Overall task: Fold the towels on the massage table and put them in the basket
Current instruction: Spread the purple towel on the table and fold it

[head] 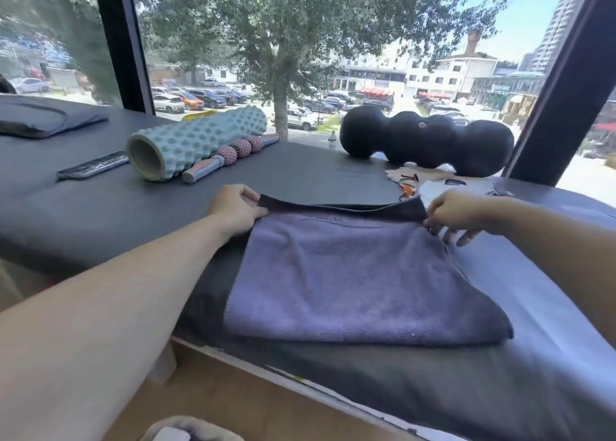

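Lying flat near the front edge of the dark padded massage table, the purple-grey terry towel is being held at its two far corners: the left hand is pinching one, the right hand is pinching the other, hands well apart.

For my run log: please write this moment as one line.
stage: folding | left hand: pinches far left corner of purple terry towel | right hand: pinches far right corner | basket: unseen
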Demonstrator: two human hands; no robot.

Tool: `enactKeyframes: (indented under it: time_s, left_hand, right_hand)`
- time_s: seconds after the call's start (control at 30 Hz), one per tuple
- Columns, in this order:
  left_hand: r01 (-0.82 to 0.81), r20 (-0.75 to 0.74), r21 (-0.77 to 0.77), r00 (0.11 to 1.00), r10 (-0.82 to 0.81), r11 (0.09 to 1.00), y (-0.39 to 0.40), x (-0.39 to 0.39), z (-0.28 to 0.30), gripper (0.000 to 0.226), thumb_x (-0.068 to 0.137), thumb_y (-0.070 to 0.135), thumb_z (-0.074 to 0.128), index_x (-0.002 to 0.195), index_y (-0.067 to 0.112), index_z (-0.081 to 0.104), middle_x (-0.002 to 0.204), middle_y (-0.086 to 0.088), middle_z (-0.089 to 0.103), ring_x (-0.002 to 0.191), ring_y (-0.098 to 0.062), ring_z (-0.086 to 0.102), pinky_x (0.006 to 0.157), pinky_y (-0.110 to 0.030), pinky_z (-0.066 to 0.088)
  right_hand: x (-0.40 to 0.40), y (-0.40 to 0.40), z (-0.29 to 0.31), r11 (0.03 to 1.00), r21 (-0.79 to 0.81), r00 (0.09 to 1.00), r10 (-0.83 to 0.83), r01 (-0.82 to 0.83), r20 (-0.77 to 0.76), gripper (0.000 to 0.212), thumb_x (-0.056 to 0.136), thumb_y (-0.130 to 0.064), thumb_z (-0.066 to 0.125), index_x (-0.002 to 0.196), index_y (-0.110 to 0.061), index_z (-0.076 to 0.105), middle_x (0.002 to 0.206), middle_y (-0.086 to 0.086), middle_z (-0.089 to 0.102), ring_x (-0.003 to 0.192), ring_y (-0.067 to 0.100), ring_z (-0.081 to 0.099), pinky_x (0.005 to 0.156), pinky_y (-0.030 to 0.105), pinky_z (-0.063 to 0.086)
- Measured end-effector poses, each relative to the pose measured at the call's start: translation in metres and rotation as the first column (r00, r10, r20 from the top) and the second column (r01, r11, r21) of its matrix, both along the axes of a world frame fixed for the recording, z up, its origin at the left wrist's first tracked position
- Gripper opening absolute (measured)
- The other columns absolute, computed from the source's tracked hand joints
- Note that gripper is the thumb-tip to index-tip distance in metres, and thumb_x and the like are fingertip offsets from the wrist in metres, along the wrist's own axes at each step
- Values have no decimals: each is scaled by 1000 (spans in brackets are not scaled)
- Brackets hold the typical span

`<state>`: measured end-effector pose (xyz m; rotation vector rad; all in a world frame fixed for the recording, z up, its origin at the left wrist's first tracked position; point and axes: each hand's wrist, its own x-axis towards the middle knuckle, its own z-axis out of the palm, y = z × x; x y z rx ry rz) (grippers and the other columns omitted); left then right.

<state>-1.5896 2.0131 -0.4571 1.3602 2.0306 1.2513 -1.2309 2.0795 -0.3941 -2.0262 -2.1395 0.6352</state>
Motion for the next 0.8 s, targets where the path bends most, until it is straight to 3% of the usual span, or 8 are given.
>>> enactKeyframes:
  time_s: [0.07,0.17,0.3,0.4,0.53,0.67,0.8]
  left_hand:
    - [-8,-61,-35,998,6,999,8,4,-1,26,80,26,84,75,27,59,85,5,66,95,-24,66,91,-35,53]
    - [-45,-26,-22,999,45,999,18,9,1,20,82,30,82,80,23,64,95,1,66,93,-21,62,85,-31,50]
    - [-54,-6,61,999,54,997,24,10,4,17,82,29,82,81,20,67,88,1,67,84,-17,61,76,-28,45]
    - [-55,-73,63,996,60,997,31,13,5,16,85,29,79,85,19,68,88,1,68,86,-18,62,75,-28,45]
    - [-54,-135,42,989,59,998,36,20,4,16,94,29,68,96,14,63,87,0,62,89,-23,58,74,-29,39]
    - [-89,-178,41,979,94,995,36,22,0,15,98,30,60,99,15,57,79,5,57,88,-24,56,73,-30,36]
    - [-106,-252,38,961,112,994,36,24,-3,16,97,31,62,99,18,54,97,-4,67,98,-29,59,78,-34,43]
  right_hand:
    - [2,-1,-16,991,132,999,-31,28,24,20,93,-20,64,99,-2,69,80,15,72,59,28,62,53,31,56]
    - [3,3,-22,947,317,998,-50,58,-34,28,87,-40,72,88,-12,70,81,11,72,58,25,64,68,39,61]
    - [-3,14,-29,969,237,991,-40,69,-125,39,80,-51,77,83,-12,75,81,10,72,73,25,62,74,34,54]
    - [-6,23,-37,960,274,990,-29,65,-135,30,79,-44,80,83,-15,76,87,7,73,88,24,66,82,35,55]
    - [-10,29,-41,892,422,965,-57,164,-256,25,69,-40,85,73,-26,64,82,-9,69,87,19,66,83,37,56]
    - [-13,30,-45,839,485,946,-101,248,-308,27,72,-44,82,74,-26,62,85,-11,68,87,19,63,80,35,52]
    - [-9,34,-45,837,479,949,-142,266,-281,23,81,-46,76,84,-27,64,94,-9,64,90,20,55,80,33,44]
